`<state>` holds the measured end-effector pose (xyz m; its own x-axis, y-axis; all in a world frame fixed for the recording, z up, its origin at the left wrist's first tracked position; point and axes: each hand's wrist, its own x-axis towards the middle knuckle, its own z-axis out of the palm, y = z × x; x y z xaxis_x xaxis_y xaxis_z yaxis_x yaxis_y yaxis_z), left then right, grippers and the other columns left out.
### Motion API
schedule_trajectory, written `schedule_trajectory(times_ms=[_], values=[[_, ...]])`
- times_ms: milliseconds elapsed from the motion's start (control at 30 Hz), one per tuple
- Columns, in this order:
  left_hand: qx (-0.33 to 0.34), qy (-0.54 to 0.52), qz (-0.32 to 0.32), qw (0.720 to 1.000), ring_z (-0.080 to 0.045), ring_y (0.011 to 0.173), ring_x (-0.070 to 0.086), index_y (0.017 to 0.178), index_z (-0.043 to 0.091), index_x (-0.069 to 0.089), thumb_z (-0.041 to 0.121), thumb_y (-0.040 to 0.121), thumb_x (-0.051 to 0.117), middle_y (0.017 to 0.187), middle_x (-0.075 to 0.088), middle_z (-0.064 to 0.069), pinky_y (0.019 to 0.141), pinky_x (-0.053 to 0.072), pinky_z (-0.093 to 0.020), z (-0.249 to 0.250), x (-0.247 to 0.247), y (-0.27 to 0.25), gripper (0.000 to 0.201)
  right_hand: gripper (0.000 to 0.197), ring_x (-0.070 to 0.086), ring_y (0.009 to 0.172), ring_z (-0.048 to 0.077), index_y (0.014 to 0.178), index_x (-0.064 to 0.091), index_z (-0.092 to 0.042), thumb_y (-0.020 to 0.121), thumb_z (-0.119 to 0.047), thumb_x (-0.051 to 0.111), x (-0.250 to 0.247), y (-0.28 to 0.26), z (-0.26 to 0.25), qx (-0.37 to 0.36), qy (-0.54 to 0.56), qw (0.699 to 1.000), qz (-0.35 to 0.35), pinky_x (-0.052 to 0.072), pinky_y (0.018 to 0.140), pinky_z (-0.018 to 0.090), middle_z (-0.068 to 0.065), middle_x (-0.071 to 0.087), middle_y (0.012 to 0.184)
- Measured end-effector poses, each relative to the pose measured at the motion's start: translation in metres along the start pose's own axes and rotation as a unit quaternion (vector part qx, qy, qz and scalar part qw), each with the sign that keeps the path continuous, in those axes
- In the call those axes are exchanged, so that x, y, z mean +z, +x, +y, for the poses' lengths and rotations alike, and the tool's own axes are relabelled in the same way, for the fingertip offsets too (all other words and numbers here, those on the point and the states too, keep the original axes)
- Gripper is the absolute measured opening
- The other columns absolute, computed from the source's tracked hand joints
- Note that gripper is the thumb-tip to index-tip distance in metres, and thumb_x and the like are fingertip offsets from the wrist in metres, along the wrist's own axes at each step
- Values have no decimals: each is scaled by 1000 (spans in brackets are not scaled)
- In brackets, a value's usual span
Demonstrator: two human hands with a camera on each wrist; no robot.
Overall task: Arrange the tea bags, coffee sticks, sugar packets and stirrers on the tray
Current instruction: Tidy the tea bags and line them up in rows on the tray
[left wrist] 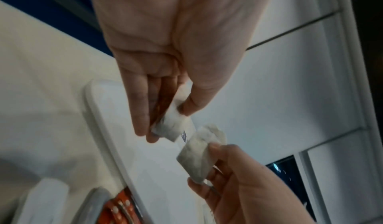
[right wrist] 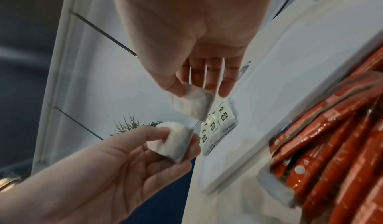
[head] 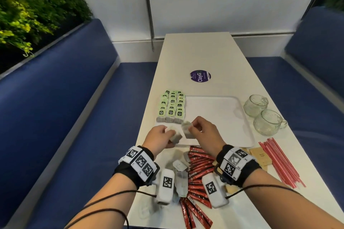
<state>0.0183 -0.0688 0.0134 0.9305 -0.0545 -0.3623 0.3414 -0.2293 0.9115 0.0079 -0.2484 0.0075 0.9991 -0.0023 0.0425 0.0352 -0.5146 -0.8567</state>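
Over the near left corner of the white tray (head: 223, 128), each hand holds a tea bag. My left hand (head: 167, 135) pinches one grey tea bag (head: 176, 137) between thumb and fingers, also seen in the left wrist view as the left-hand bag (left wrist: 172, 126). My right hand (head: 192, 127) pinches a second tea bag (head: 187, 131), the right-hand bag (right wrist: 194, 103). The two bags hang close together, a thin string between them. Rows of green-tagged tea bags (head: 172, 108) fill the tray's left side.
Loose tea bags (head: 180, 171) and a heap of red coffee sticks (head: 200, 165) lie on the table between my wrists. Brown sugar packets (head: 260, 155) and red stirrers (head: 281, 161) lie at the right. Two glass cups (head: 264, 115) stand right of the tray.
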Motion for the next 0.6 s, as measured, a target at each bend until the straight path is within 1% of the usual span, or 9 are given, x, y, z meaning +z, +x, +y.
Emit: schedule_trajectory(times_ms=[100,167,267,333,400,433,500,567,600], values=[[12,17,2,1000,-33,83,73,92,-1,61,9,92,58,91,71,-23,75,62,-42,2,6,6,10,16,55,65,14,83,56,-12,91,-26,58,1,7,1,5,-76,997,20,43,61,28,-5,61,70],[16,1,-8,1000,-31,80,73,88,3,67,7,94,58,87,73,-21,73,62,-39,4,13,9,12,15,60,68,15,81,57,-14,90,-26,58,7,12,-1,-15,-102,995,0,49,65,32,-4,64,73],[13,-26,11,1000,-24,70,70,79,7,69,10,96,58,74,70,-14,68,60,-31,8,17,15,20,19,63,71,14,84,64,-15,92,-30,58,17,17,-5,-35,-100,994,-21,50,69,30,-2,68,77],[13,-39,24,999,-25,68,67,78,5,69,11,96,60,69,67,-12,71,60,-34,9,15,21,21,20,63,75,16,86,67,-13,94,-26,54,21,22,-7,-47,-98,994,-31,49,73,30,0,69,83],[22,-33,27,999,-26,68,65,83,3,70,11,94,62,69,67,-11,74,61,-38,9,10,27,16,20,62,79,17,85,69,-14,93,-19,52,21,27,-7,-57,-101,992,-51,47,76,30,2,68,89],[30,-18,25,999,-25,67,64,85,5,71,9,94,62,69,67,-10,75,61,-40,9,7,29,14,19,61,79,16,87,70,-14,93,-18,52,20,31,-6,-58,-98,992,-54,46,77,28,1,67,92],[40,29,18,999,-23,69,66,84,11,71,8,94,60,75,70,-9,76,61,-41,8,0,35,15,15,60,78,14,102,68,-16,94,-19,56,18,40,-4,-62,-95,993,-33,47,78,26,-3,62,98],[40,62,-1,997,-24,75,70,88,11,71,9,93,60,82,72,-10,76,62,-42,9,-7,39,13,21,59,76,14,114,62,-19,94,-22,59,18,50,-1,-67,-97,993,-26,47,77,27,-3,58,103],[36,67,-13,997,-24,77,72,91,9,72,9,93,60,84,73,-11,75,62,-41,10,-9,40,12,20,59,76,13,113,63,-18,93,-21,60,20,55,-1,-64,-91,993,-44,46,76,26,-3,59,102]])
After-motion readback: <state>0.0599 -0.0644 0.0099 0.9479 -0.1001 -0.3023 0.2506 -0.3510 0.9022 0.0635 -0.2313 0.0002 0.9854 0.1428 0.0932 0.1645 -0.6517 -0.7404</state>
